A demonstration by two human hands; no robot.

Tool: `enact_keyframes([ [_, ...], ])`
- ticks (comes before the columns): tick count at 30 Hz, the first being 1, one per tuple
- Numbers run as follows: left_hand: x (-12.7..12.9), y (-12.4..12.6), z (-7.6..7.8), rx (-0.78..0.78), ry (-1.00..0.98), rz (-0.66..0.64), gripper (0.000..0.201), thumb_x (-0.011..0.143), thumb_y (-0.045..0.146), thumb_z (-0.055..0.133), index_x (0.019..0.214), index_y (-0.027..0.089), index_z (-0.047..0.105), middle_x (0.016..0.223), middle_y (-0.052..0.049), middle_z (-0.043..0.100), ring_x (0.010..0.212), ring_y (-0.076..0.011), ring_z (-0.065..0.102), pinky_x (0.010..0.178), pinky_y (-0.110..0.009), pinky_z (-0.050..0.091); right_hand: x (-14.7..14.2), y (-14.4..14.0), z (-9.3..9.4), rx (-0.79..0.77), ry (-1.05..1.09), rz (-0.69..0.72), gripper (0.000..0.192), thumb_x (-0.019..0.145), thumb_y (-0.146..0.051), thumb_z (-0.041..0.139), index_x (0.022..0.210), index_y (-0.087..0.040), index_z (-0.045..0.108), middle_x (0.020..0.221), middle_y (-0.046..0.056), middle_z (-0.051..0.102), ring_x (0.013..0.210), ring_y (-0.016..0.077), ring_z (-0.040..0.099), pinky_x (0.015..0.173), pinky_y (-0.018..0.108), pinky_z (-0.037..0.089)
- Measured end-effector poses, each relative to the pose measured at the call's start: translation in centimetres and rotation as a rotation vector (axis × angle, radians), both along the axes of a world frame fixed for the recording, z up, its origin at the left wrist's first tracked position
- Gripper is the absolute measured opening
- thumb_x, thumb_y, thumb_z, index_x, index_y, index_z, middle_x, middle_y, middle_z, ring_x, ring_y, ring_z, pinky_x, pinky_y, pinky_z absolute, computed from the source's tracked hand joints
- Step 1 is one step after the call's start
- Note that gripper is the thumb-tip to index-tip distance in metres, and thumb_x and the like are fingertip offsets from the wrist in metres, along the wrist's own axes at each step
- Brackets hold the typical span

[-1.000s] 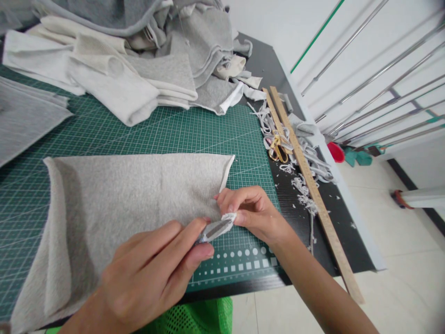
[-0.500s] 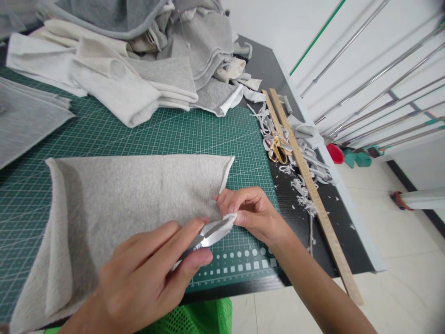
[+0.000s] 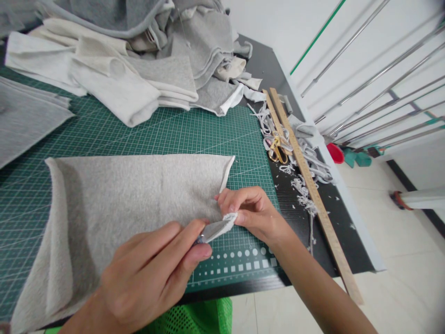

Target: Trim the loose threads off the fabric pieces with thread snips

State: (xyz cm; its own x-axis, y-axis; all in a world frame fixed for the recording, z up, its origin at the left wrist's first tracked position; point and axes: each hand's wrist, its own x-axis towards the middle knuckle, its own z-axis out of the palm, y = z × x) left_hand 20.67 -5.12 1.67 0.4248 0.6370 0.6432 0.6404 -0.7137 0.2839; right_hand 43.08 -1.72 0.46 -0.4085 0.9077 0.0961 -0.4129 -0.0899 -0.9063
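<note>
Snipper blades (image 3: 216, 228) have closed since; both hands, left hand (image 3: 153, 273) and right hand (image 3: 248, 211), pinch the fuzzy grey fabric (image 3: 132, 199) corner.

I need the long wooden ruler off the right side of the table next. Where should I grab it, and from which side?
Take the wooden ruler by its near end, probably from the right. That end juts past the table edge, so fingers can close around it. Farther up it lies flat among fabric scraps beside the gold scissors. Both the left hand and right hand are on the grey cloth.
</note>
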Motion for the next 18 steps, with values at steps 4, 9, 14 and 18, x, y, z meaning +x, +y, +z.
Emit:
enact_keyframes([
  [4,-0.5,-0.2,-0.1,-0.015,-0.017,0.033,0.021,0.102,0.029,0.054,0.106,0.021,0.073,0.08,0.002,0.078,0.058,-0.0092,0.068,0.058,-0.02,0.055,0.0,0.0,0.0,0.006,0.009,-0.003,0.008,0.083,-0.023,0.081,0.089,-0.028,0.08,0.079,-0.004,0.073,0.08,0.0112,0.064,0.098,0.034,0.048],
  [9,-1.1,-0.3,-0.2,-0.043,0.039,-0.013,0.023,0.099,0.033,0.058,0.116,0.023,0.07,0.085,0.002,0.079,0.061,-0.0104,0.07,0.058,-0.02,0.055,0.0,0.0,0.0,-0.008,0.007,-0.006,0.007,0.082,-0.024,0.082,0.087,-0.028,0.08,0.078,-0.003,0.073,0.079,0.0121,0.064,0.094,0.034,0.05],
  [14,-1.0,-0.4,-0.3,-0.043,0.074,-0.008,0.024,0.098,0.031,0.06,0.117,0.022,0.07,0.083,0.001,0.078,0.057,-0.0098,0.068,0.056,-0.019,0.054,0.0,0.0,0.0,-0.007,-0.005,-0.01,0.007,0.081,-0.025,0.083,0.086,-0.028,0.08,0.077,-0.003,0.073,0.077,0.0123,0.064,0.093,0.034,0.051],
  [18,-1.0,-0.4,-0.3,-0.032,0.091,-0.024,0.023,0.097,0.029,0.062,0.117,0.021,0.072,0.079,0.002,0.077,0.056,-0.0093,0.066,0.059,-0.019,0.054,0.0,0.0,0.0,-0.014,-0.013,-0.007,0.007,0.08,-0.026,0.084,0.086,-0.028,0.08,0.078,-0.003,0.073,0.077,0.0126,0.064,0.09,0.034,0.052],
])
